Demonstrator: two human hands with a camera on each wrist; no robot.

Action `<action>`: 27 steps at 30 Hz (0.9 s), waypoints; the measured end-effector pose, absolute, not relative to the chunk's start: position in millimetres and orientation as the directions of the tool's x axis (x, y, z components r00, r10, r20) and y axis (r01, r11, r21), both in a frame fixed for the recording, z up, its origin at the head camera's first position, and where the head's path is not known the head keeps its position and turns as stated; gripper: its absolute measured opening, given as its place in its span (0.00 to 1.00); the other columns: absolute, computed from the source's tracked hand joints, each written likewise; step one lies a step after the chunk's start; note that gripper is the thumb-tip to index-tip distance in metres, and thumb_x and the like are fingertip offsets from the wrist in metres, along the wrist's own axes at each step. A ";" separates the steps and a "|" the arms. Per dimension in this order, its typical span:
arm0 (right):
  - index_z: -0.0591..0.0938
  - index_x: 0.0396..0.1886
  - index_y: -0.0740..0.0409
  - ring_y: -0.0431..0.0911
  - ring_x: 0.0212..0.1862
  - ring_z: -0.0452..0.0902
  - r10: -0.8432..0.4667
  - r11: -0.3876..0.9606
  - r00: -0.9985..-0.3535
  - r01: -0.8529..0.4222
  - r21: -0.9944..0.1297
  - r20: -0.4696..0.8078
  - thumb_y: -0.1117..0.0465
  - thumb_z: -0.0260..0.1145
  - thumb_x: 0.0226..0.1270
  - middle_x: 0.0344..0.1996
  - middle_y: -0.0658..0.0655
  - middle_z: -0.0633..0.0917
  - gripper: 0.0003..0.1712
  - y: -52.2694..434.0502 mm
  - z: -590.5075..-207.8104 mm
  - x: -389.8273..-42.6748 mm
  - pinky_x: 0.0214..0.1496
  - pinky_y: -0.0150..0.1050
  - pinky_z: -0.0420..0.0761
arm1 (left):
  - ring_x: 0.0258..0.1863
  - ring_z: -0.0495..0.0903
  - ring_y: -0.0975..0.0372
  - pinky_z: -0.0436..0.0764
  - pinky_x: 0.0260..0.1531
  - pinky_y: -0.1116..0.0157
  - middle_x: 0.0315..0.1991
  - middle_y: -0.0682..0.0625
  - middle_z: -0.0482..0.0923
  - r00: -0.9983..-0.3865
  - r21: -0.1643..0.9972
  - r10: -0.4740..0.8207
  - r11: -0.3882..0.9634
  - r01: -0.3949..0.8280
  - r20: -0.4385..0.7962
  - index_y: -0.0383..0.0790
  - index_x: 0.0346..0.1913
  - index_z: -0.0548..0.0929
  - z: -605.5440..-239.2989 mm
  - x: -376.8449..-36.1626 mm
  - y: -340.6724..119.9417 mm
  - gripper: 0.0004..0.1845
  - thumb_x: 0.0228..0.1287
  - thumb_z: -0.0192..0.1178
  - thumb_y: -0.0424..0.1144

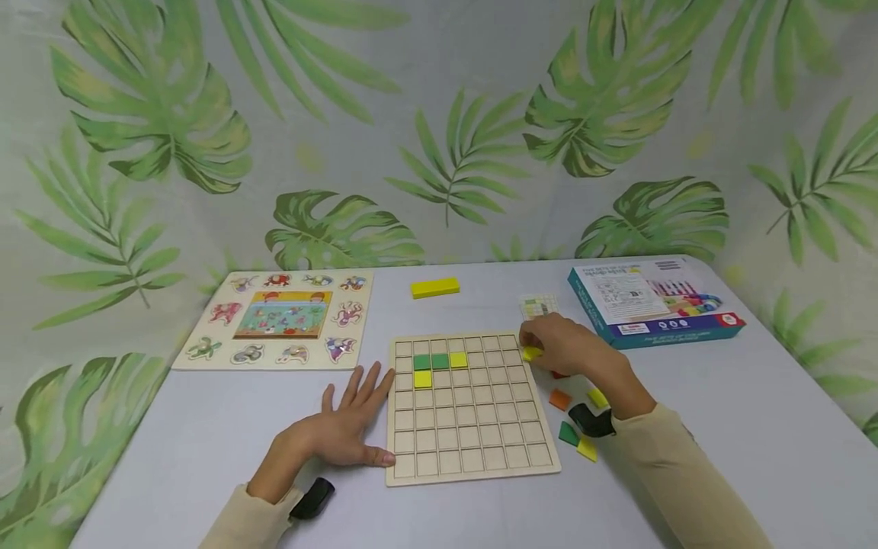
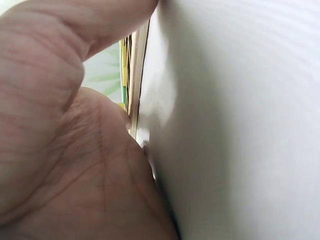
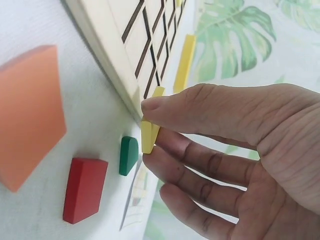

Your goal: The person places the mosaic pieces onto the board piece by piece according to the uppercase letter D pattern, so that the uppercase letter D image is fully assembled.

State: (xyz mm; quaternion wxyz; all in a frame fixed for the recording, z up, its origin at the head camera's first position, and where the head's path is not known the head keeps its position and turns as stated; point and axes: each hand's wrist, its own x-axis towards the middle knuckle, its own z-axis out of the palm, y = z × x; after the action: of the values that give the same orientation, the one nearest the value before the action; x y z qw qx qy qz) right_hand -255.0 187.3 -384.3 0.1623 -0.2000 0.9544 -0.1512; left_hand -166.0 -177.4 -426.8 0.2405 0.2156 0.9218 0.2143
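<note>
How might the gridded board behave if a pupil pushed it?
The gridded board looks stiff: its edges run straight. Lying flat and broad, it would probably slide rather than tip. The green tiles, seated in its squares, might ride along.

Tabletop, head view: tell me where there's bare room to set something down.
Bare cloth lies right of the right sleeve, below the teal box, and left of the left hand, below the puzzle board. It is crowded along the right edge of the grid board, where the right hand and loose tiles are.
</note>
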 end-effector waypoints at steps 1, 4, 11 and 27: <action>0.82 0.49 0.58 0.46 0.36 0.75 -0.434 0.874 -0.867 -0.339 -0.349 -0.244 0.65 0.70 0.65 0.41 0.55 0.83 0.13 186.8 -383.8 -254.8 0.34 0.37 0.77 | 0.78 0.18 0.44 0.24 0.66 0.30 0.81 0.43 0.21 -0.790 0.506 0.502 0.812 0.291 -0.352 0.45 0.81 0.35 -426.4 -166.5 -177.2 0.66 0.53 0.70 0.63; 0.83 0.49 0.59 0.46 0.38 0.76 -0.457 0.866 -0.863 -0.375 -0.332 -0.216 0.65 0.70 0.65 0.43 0.56 0.84 0.14 184.7 -381.9 -253.2 0.40 0.41 0.80 | 0.78 0.18 0.43 0.24 0.66 0.30 0.81 0.42 0.21 -0.786 0.520 0.510 0.804 0.290 -0.350 0.44 0.81 0.35 -426.0 -167.5 -177.0 0.65 0.56 0.69 0.62; 0.83 0.48 0.60 0.51 0.46 0.81 -0.571 0.794 -0.813 -0.512 -0.329 -0.112 0.65 0.70 0.65 0.44 0.56 0.85 0.12 169.1 -380.1 -250.1 0.49 0.46 0.82 | 0.78 0.20 0.42 0.24 0.65 0.29 0.81 0.41 0.23 -0.798 0.558 0.505 0.786 0.267 -0.329 0.45 0.82 0.37 -426.8 -166.1 -177.1 0.58 0.63 0.63 0.61; 0.84 0.37 0.55 0.44 0.41 0.78 -0.736 0.653 -0.675 -0.686 -0.321 -0.056 0.64 0.72 0.64 0.37 0.51 0.85 0.04 90.5 -392.0 -245.9 0.47 0.40 0.80 | 0.78 0.17 0.45 0.23 0.64 0.29 0.81 0.45 0.20 -0.802 0.492 0.504 0.812 0.314 -0.319 0.61 0.81 0.36 -451.6 -174.2 -181.1 0.49 0.66 0.48 0.72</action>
State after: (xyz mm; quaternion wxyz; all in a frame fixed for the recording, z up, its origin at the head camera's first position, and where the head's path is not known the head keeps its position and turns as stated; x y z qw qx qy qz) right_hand -245.9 90.5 -392.0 0.0911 -0.3928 0.9046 -0.1381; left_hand -174.2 -181.1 -451.6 0.2232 0.2212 0.9252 0.2126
